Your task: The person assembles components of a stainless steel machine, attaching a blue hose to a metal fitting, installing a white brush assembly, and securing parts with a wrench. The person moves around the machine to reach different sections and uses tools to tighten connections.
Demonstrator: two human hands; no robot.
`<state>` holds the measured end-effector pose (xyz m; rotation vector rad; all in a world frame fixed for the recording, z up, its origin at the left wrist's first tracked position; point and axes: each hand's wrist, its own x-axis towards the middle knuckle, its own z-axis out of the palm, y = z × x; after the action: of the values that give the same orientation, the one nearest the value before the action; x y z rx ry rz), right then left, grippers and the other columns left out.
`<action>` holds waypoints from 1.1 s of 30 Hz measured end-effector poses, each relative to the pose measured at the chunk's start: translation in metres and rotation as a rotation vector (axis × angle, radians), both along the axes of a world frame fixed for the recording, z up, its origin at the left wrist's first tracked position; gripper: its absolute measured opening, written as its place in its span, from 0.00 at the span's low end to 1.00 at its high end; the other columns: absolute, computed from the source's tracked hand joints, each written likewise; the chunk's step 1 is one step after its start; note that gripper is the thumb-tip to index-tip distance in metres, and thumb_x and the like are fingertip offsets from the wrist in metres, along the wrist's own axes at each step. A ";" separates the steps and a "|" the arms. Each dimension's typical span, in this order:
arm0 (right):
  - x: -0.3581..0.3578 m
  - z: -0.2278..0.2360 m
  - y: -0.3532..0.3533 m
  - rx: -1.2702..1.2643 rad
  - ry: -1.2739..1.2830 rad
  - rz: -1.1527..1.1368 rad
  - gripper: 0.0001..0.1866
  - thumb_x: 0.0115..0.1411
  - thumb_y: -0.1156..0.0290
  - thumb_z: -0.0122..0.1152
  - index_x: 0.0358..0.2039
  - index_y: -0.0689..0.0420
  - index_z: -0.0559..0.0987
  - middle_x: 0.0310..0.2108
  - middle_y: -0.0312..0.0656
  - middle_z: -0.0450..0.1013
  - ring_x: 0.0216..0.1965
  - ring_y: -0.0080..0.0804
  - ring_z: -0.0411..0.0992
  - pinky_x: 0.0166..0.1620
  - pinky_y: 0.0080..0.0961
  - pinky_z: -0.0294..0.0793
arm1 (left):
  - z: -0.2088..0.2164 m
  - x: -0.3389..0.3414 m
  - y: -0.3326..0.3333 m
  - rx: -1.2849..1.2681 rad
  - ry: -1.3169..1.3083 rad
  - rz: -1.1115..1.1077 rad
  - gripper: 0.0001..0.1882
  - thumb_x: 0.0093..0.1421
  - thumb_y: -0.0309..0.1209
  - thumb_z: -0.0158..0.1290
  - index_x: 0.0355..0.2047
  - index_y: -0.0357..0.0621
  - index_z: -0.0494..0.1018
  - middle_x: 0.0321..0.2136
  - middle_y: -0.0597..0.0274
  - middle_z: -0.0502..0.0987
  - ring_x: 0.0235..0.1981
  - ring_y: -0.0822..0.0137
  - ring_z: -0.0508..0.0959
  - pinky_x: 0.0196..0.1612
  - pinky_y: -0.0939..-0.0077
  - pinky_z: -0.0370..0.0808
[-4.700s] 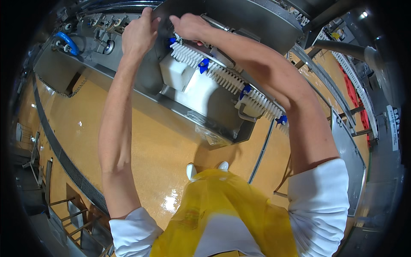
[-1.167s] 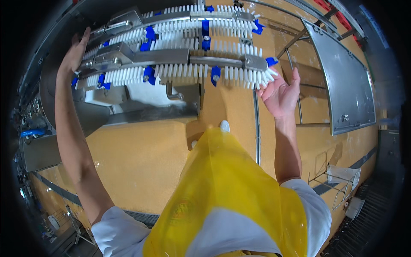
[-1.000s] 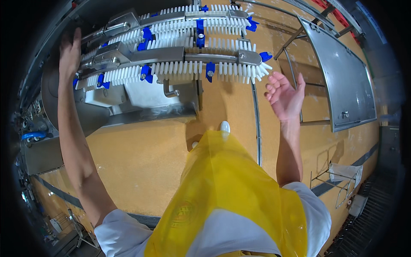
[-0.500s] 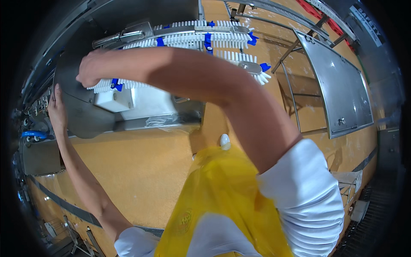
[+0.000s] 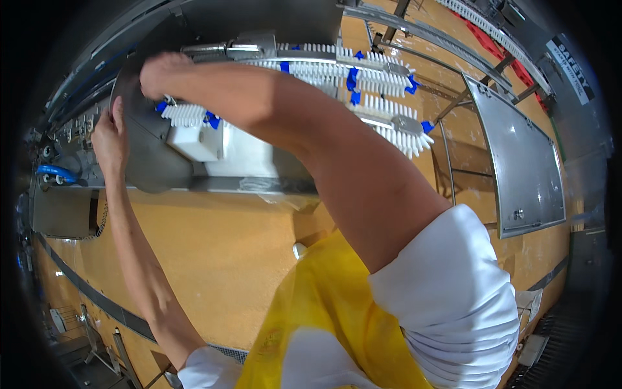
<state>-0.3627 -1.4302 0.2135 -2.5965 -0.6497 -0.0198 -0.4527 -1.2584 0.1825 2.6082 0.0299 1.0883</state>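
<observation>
At the left, my left hand (image 5: 111,139) is closed on the upright edge of a grey metal panel (image 5: 146,155), thumb up. My right arm reaches across to the far left. There my right hand (image 5: 163,74) is curled in front of the dark panel, blurred, its fingers mostly hidden. Just beside it lies the end of a row of white bristles (image 5: 184,115) with blue clips (image 5: 212,120). Further bristle rows (image 5: 382,81) run to the right on metal bars, partly behind my forearm. A white block (image 5: 194,144) sits below them.
A metal trough edge (image 5: 253,185) with crumpled clear plastic (image 5: 265,186) runs along the near side. At the right stands a tilted metal panel (image 5: 518,155) on a tubular frame. Machine parts and a blue tube (image 5: 57,173) are at the far left. The floor (image 5: 188,259) is orange.
The view has turned, so the scene sits further right. My right hand has moved a little up and away from the bristle end. My left hand stays on the panel edge.
</observation>
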 end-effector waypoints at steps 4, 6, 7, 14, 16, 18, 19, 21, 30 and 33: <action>-0.005 0.036 -0.046 0.236 -0.064 -0.081 0.28 0.65 0.52 0.51 0.53 0.60 0.82 0.57 0.53 0.78 0.61 0.48 0.74 0.64 0.39 0.72 | -0.001 0.023 0.004 0.054 0.091 -0.027 0.32 0.74 0.56 0.43 0.48 0.35 0.79 0.35 0.31 0.80 0.44 0.32 0.80 0.45 0.52 0.77; -0.005 0.036 -0.056 0.275 -0.183 -0.026 0.34 0.68 0.44 0.48 0.58 0.62 0.78 0.57 0.54 0.77 0.61 0.50 0.73 0.65 0.40 0.70 | 0.002 0.022 0.010 0.048 0.079 -0.056 0.32 0.74 0.56 0.43 0.48 0.36 0.79 0.36 0.32 0.81 0.44 0.33 0.80 0.47 0.53 0.77; -0.034 0.027 -0.070 0.267 -0.183 -0.036 0.39 0.69 0.39 0.46 0.60 0.64 0.76 0.57 0.55 0.77 0.61 0.50 0.73 0.65 0.41 0.69 | -0.018 0.027 0.021 0.026 0.095 -0.074 0.32 0.74 0.56 0.43 0.49 0.36 0.79 0.36 0.32 0.81 0.44 0.34 0.81 0.47 0.53 0.77; -0.214 0.005 -0.344 0.653 -0.538 -0.307 0.27 0.73 0.50 0.45 0.53 0.60 0.81 0.48 0.42 0.80 0.53 0.37 0.77 0.54 0.36 0.73 | 0.059 0.012 -0.051 0.273 -0.379 -0.177 0.33 0.72 0.56 0.46 0.58 0.38 0.75 0.40 0.38 0.83 0.45 0.41 0.82 0.51 0.57 0.75; -0.220 -0.040 -0.412 0.857 -0.437 -0.793 0.27 0.76 0.48 0.42 0.47 0.57 0.82 0.44 0.36 0.79 0.48 0.28 0.76 0.48 0.30 0.70 | 0.097 0.024 -0.096 0.176 -0.189 -0.372 0.31 0.73 0.53 0.45 0.63 0.41 0.72 0.52 0.41 0.78 0.55 0.46 0.78 0.57 0.62 0.72; -0.220 -0.090 -0.456 0.874 -0.207 -0.956 0.29 0.76 0.44 0.39 0.45 0.55 0.82 0.42 0.35 0.79 0.43 0.25 0.74 0.45 0.30 0.70 | 0.116 0.060 -0.123 0.266 0.143 -0.398 0.29 0.74 0.52 0.43 0.67 0.48 0.69 0.65 0.45 0.70 0.66 0.50 0.71 0.64 0.66 0.68; -0.222 -0.109 -0.461 0.937 -0.098 -0.952 0.30 0.76 0.43 0.38 0.44 0.55 0.81 0.40 0.35 0.79 0.41 0.25 0.74 0.45 0.30 0.70 | 0.121 0.079 -0.140 0.338 0.351 -0.362 0.30 0.74 0.54 0.41 0.69 0.51 0.67 0.68 0.46 0.67 0.69 0.50 0.68 0.66 0.65 0.66; -0.228 -0.137 -0.461 1.064 0.131 -0.912 0.31 0.75 0.42 0.37 0.41 0.55 0.80 0.38 0.36 0.78 0.39 0.25 0.73 0.43 0.31 0.70 | 0.095 0.131 -0.121 0.547 0.567 -0.219 0.33 0.74 0.58 0.38 0.72 0.58 0.62 0.72 0.46 0.61 0.72 0.49 0.61 0.69 0.63 0.63; -0.229 -0.167 -0.449 0.896 0.174 -0.980 0.31 0.77 0.42 0.35 0.44 0.54 0.81 0.37 0.36 0.78 0.37 0.23 0.70 0.42 0.26 0.69 | 0.023 0.164 -0.079 0.204 0.787 -0.415 0.57 0.64 0.77 0.29 0.76 0.42 0.49 0.75 0.45 0.52 0.76 0.48 0.52 0.74 0.52 0.55; -0.231 -0.173 -0.453 0.896 0.178 -0.895 0.31 0.78 0.43 0.36 0.43 0.55 0.81 0.36 0.34 0.76 0.35 0.22 0.68 0.41 0.25 0.68 | 0.020 0.150 -0.103 -0.086 0.773 -0.450 0.57 0.65 0.76 0.29 0.76 0.40 0.49 0.76 0.45 0.50 0.77 0.49 0.50 0.75 0.58 0.51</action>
<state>-0.5934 -1.8835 0.0405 -1.7653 0.5266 -0.2843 -0.3028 -1.3611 0.2021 2.6001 -0.3098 -0.0880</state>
